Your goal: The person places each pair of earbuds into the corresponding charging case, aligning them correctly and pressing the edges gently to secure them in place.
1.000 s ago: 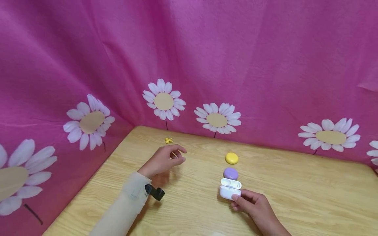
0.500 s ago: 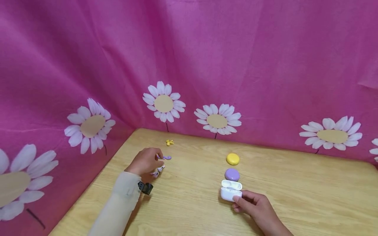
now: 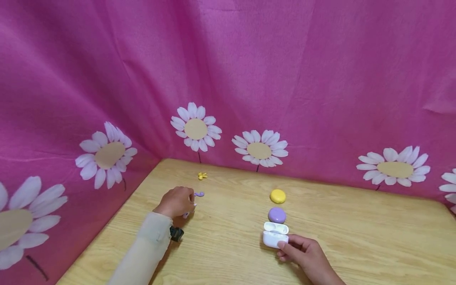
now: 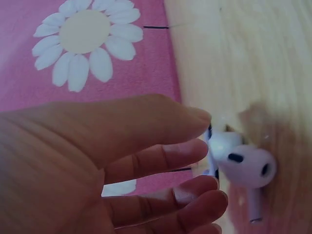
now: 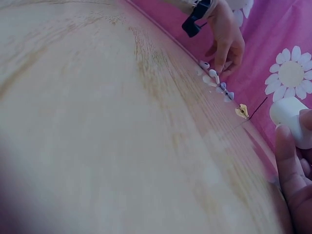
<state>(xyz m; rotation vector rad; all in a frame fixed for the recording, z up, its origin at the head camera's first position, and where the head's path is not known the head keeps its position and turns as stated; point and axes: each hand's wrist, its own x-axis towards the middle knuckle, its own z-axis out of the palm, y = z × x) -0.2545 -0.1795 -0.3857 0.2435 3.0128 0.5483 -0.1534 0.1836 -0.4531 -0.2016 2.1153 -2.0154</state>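
My left hand (image 3: 176, 201) is low over the table at the left, fingers bent around a white earbud (image 4: 224, 145). In the left wrist view its thumb and fingertips are at the two ends of that earbud's stem. A second white earbud (image 4: 251, 168) lies right beside it, black vents showing. My right hand (image 3: 303, 251) holds a white earbud case (image 3: 275, 239) with its lid flipped up, thumb on the front. Behind that case sits a round purple case (image 3: 277, 215), then a round yellow case (image 3: 278, 196).
Purple earbuds (image 3: 199, 194) lie just past my left fingers, partly hidden by the hand. Farther back are yellow earbuds (image 3: 202, 176), near the table's far edge. A pink curtain (image 3: 320, 79) with printed daisies stands along the back and left of the wooden table (image 3: 228, 229).
My left hand has moved left and down to the white earbuds, its fingers closing in on one. The right hand keeps holding the open case in about the same spot.
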